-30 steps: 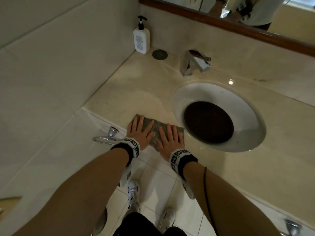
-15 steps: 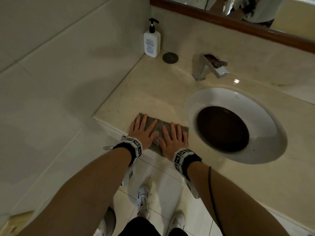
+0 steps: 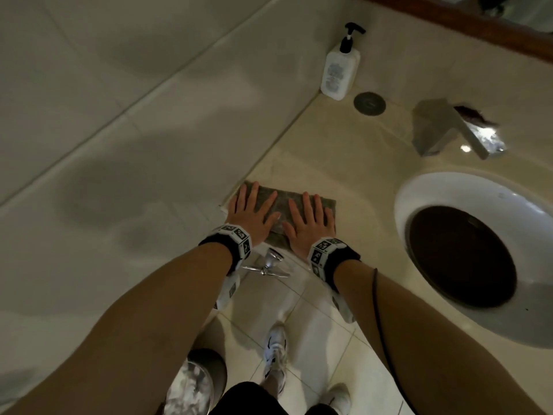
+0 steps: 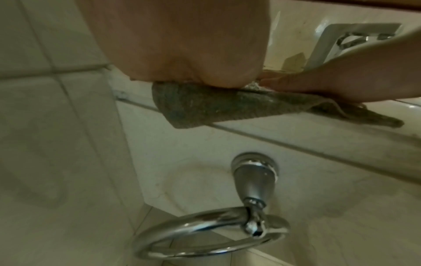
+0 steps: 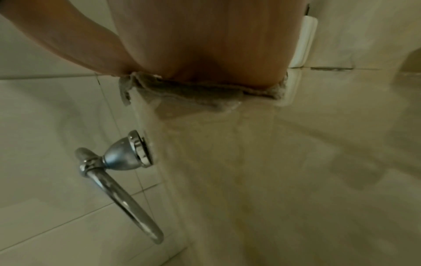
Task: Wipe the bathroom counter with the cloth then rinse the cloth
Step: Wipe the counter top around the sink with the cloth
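2 hands, left hand [image 3: 250, 215] & right hand [image 3: 308, 224], flat, fingers straight, atop 1 cloth [image 3: 281, 205] on counter [image 3: 344, 163].

This is a bathroom. A beige stone vanity counter [image 3: 344, 157] holds a round white sink [image 3: 449, 193] with a chrome faucet [image 3: 443, 130], and a pump soap bottle [image 3: 339, 73] stands in the corner below a wood-framed mirror [image 3: 478, 19]. A chrome towel ring [image 4: 212, 232] hangs on the counter's front, with tiled walls and floor around.

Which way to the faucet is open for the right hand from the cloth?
Probably straight across: the right hand lies flat on the cloth, and only bare counter shows between it and the faucet.
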`<act>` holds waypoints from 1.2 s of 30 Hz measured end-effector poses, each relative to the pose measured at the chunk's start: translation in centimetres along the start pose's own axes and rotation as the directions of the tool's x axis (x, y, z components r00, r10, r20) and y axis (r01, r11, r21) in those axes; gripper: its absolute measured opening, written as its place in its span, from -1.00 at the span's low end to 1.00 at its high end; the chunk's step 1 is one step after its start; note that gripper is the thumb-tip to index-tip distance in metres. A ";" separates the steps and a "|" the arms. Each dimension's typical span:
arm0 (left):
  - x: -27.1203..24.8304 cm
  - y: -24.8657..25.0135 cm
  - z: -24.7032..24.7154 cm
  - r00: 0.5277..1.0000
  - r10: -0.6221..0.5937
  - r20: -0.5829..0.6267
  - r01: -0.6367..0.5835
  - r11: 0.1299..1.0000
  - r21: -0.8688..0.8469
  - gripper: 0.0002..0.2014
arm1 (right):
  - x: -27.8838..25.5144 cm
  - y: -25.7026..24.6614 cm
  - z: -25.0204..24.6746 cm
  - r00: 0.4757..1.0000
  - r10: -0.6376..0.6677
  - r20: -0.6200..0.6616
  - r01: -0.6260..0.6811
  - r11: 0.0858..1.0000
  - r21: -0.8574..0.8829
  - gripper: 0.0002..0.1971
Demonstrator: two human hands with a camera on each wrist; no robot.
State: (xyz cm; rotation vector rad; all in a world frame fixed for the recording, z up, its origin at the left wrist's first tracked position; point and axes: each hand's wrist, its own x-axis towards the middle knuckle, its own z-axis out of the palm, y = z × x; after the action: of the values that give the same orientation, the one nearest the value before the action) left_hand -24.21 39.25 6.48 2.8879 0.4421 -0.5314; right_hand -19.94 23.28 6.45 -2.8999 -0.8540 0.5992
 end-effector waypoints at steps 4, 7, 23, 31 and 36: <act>-0.9 -1.6 0.3 1.000 -0.021 -0.011 0.021 1.000 -0.008 -0.43 | 0.2 -1.5 0.2 0.999 -0.050 0.007 0.050 0.998 -0.030 -0.36; -1.4 -1.8 0.7 1.000 -0.026 0.000 0.026 1.000 0.008 -0.43 | -0.2 -1.5 0.3 0.997 -0.073 0.027 0.073 0.997 -0.030 -0.37; -5.0 12.3 3.2 0.996 0.093 0.013 -0.094 0.991 0.092 -0.41 | -10.2 9.5 1.9 0.995 0.090 0.032 -0.092 0.994 0.062 -0.38; -4.1 17.8 3.5 0.980 0.184 0.071 -0.191 0.976 0.104 -0.40 | -12.7 13.6 2.3 0.982 0.187 0.012 -0.187 0.979 0.076 -0.36; -0.5 17.2 2.2 0.951 0.283 0.123 -0.297 0.948 0.117 -0.40 | -10.4 13.9 1.5 0.968 0.248 0.028 -0.250 0.962 0.106 -0.34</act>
State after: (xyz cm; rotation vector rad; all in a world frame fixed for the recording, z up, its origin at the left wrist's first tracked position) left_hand -19.84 22.43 6.59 2.9569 -0.0388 -0.6796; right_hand -21.46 5.88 6.42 -2.9261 -0.4427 0.6620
